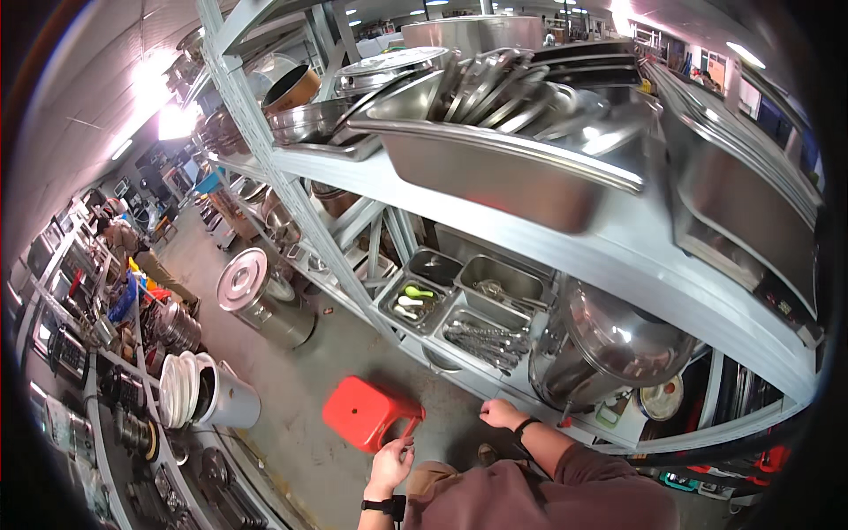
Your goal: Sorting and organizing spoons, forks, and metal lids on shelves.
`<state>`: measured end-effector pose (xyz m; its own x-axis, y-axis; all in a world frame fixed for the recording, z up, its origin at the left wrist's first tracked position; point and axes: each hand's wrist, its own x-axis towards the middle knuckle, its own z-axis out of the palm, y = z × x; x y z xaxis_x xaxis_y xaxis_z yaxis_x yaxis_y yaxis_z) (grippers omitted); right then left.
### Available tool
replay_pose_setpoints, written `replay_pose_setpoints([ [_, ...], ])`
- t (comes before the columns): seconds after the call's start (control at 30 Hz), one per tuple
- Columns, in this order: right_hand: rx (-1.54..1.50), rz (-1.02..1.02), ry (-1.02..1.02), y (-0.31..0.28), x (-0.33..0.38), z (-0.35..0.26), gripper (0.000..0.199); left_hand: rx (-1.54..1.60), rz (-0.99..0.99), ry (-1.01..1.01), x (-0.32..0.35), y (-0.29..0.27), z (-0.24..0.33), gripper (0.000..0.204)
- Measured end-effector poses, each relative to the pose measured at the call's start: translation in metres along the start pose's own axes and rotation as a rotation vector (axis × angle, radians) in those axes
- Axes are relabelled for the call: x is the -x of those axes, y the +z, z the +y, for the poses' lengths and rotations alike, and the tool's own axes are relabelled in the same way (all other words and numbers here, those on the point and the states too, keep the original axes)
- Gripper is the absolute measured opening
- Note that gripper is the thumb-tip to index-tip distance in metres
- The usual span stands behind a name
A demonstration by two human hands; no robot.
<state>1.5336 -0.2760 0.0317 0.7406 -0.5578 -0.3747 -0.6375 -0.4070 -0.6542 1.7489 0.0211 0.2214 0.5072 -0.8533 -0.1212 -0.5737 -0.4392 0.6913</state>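
Both my left hand [389, 465] and right hand [502, 413] look loosely curled; I cannot tell whether either pinches anything. A square red plastic stool [364, 422] sits just beyond the left; past the right, rectangular steel bins [515, 273] probably keep metal utensils [486, 340] sorted.

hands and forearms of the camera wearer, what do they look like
The left hand and right hand are ungloved. A black strap with a dark, blocky piece is worn on the left; a slim black band on the right. A maroon-brown sleeve shows above the right forearm.
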Motion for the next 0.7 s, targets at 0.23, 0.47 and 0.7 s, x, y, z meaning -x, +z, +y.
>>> replay_pose_setpoints([
  [0.23, 0.302, 0.039, 0.323, 0.027, 0.040, 0.090, 0.033, -0.082, -0.114, 0.419, -0.161, -0.044, -0.029, 0.030],
  [0.47, 0.028, 0.230, 0.757, 0.069, 0.147, 0.051, 0.026, -0.079, -0.375, 0.653, -0.289, -0.073, -0.072, 0.026],
  [0.7, 0.113, 0.617, 0.761, 0.008, 0.179, -0.104, 0.028, -0.259, -0.737, 0.816, -0.355, -0.034, -0.088, 0.026],
])
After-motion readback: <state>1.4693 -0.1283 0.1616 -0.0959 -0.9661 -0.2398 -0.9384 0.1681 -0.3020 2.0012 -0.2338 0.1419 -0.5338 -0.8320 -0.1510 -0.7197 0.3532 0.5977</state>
